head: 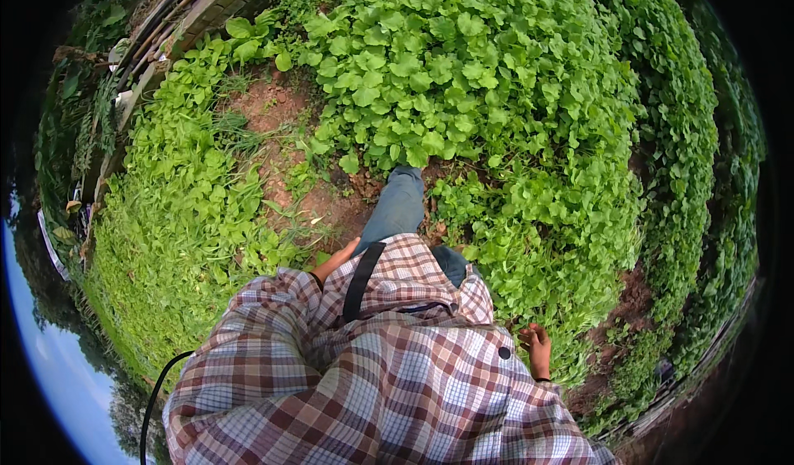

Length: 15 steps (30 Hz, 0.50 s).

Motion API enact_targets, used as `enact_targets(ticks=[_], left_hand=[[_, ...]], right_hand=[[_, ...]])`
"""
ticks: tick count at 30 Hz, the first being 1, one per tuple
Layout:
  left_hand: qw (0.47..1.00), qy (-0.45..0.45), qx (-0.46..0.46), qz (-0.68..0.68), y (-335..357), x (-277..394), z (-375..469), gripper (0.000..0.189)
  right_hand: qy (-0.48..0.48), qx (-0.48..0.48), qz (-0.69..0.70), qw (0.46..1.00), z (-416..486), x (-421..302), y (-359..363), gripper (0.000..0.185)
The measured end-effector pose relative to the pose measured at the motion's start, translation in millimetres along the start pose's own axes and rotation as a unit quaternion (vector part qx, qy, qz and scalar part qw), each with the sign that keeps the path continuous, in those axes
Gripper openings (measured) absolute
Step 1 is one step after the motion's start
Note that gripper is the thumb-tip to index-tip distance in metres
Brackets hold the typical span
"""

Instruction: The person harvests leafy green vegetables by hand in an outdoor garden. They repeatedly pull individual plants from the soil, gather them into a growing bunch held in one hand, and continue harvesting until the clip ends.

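Note:
My left hand (338,260) is beside my jeans leg (397,207), its back showing and its fingertips close to the denim. I cannot make out anything in it. Out to the right, my right hand (537,346) hangs over low green leaves with loosely curled fingers, and no object shows in it. Both sleeves belong to a checked shirt (384,390). A black strap (364,282) hangs down its front. Before me a dense bed of broad-leaved green plants (446,68) begins just past my foot, which the foliage hides.
Bare reddish soil (279,105) runs ahead on the left, with grassy tufts (239,133) on it. Lower leafy plants (180,167) grow beyond that. A low brick edge (223,2) curves along the far left. To the right stand further plant rows (673,124), with a soil gap (633,297) between.

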<state>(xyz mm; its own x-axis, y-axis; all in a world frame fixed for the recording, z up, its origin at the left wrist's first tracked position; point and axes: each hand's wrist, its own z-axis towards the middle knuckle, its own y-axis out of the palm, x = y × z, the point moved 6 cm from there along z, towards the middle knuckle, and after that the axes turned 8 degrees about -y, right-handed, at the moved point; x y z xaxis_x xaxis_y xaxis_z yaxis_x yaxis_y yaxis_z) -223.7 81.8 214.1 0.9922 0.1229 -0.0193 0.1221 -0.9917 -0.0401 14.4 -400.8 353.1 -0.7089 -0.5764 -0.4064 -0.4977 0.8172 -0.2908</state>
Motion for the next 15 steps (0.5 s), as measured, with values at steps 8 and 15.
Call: enact_targets(ticks=[8,15], left_hand=[[0.995,0.008,-0.089,0.039,-67.6,41.0,-24.9,0.041],[0.992,0.074,-0.094,-0.033,-112.1,34.4,-40.2,0.039]], right_hand=[[0.009,-0.066,-0.021,0.998,-1.7,-24.9,72.9,0.023],[-0.076,-0.084,-0.075,0.991,76.1,-99.1,113.5,0.023]])
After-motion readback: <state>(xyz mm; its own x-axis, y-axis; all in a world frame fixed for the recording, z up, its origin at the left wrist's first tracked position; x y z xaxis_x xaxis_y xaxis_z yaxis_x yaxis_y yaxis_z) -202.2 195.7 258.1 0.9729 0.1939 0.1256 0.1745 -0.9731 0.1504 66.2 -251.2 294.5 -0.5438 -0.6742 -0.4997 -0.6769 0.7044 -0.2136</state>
